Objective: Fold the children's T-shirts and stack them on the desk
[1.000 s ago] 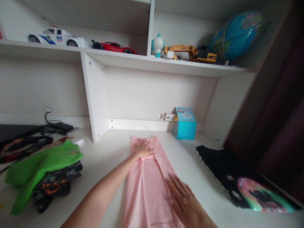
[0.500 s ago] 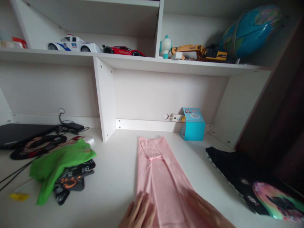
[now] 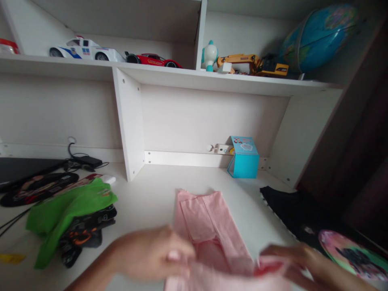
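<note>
A pink garment (image 3: 200,218) lies folded into a long strip on the white desk, its near end lifted and blurred by motion. My left hand (image 3: 160,252) pinches the raised edge on the left. On the right, my right hand (image 3: 291,262) grips the other side of that edge, where a patch of red shows by the fingers. The far end of the cloth rests flat on the desk, with folded panels visible on top. What lies beneath the lifted part is hidden.
At left lie a green cloth (image 3: 72,206) and a dark printed cloth (image 3: 87,232), near cables and a black adapter (image 3: 87,161). A black printed garment (image 3: 291,210) lies at right. A blue desk calendar (image 3: 245,163) stands behind; toys and a globe (image 3: 318,38) sit above.
Both hands were lying flat on the pink garment; now they grip its near end and hold it up. The garment's far end has slid toward me.
</note>
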A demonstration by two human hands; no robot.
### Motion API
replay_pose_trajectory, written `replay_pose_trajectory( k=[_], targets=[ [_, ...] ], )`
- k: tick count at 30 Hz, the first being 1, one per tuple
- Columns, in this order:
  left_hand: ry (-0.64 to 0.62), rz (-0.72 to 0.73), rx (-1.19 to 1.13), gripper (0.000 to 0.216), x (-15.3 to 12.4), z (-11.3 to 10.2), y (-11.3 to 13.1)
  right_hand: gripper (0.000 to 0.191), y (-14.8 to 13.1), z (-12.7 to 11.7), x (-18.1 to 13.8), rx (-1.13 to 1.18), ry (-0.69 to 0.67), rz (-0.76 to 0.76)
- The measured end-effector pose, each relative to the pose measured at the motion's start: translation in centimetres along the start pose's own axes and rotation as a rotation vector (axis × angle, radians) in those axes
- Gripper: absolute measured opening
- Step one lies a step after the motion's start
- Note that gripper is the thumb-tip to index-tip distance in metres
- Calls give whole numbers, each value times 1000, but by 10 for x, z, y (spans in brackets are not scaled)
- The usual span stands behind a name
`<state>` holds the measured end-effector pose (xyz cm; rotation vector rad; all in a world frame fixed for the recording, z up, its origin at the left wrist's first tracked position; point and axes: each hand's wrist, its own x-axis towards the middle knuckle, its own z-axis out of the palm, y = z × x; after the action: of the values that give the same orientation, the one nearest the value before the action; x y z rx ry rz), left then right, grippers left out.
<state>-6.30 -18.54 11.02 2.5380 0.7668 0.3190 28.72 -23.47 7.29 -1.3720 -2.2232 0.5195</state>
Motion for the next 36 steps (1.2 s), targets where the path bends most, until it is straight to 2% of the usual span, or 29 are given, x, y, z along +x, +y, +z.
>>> replay_pose_trajectory(
  k=[1, 2, 3, 5, 7, 8, 10, 12, 14, 17, 20, 23, 26, 29, 31, 34, 36],
  targets=[
    [-42, -24, -65, 18, 21, -14, -13, 33, 5, -10, 22, 52, -15, 9],
    [12, -73, -115, 17, 42, -24, -30, 34, 11, -16, 46, 110, -52, 31],
    [93, -138, -164, 16, 62, -30, -47, 34, 19, -18, 70, 156, -94, 52],
    [125, -326, -328, 10, 93, -29, -84, 35, 37, -9, 113, 227, -67, 142],
    [69, -493, -542, 16, 108, -18, -116, 32, 57, 11, 142, 210, -45, 181],
    [41, -524, -615, 22, 111, -12, -127, 30, 67, 20, 151, 198, -36, 194],
    [17, -496, -691, 29, 111, -5, -143, 29, 83, 32, 162, 178, -19, 203],
    [45, -410, -677, 29, 110, -7, -152, 29, 94, 34, 167, 165, 5, 207],
    [100, -371, -546, 26, 112, -12, -159, 28, 101, 30, 173, 134, 45, 223],
    [155, -417, -276, 20, 123, -12, -171, 22, 107, 28, 183, 47, 100, 278],
    [192, -459, -144, 21, 131, 1, -180, 21, 109, 40, 188, -36, 106, 336],
    [247, -438, -54, 31, 132, 15, -182, 22, 104, 54, 187, -77, 77, 368],
    [241, -391, 5, 23, 131, 16, -176, 24, 93, 55, 185, -90, 98, 383],
    [262, -340, 39, 22, 130, -3, -161, 11, 77, 34, 182, -75, 223, 342],
    [361, -265, 48, 27, 127, -24, -141, 12, 61, 10, 172, -50, 332, 284],
    [531, -96, 36, 26, 114, -54, -101, 20, 22, -22, 139, -27, 518, 114],
    [555, -23, 19, 22, 102, -65, -78, 18, -10, -30, 105, -66, 650, -55]
  ],
)
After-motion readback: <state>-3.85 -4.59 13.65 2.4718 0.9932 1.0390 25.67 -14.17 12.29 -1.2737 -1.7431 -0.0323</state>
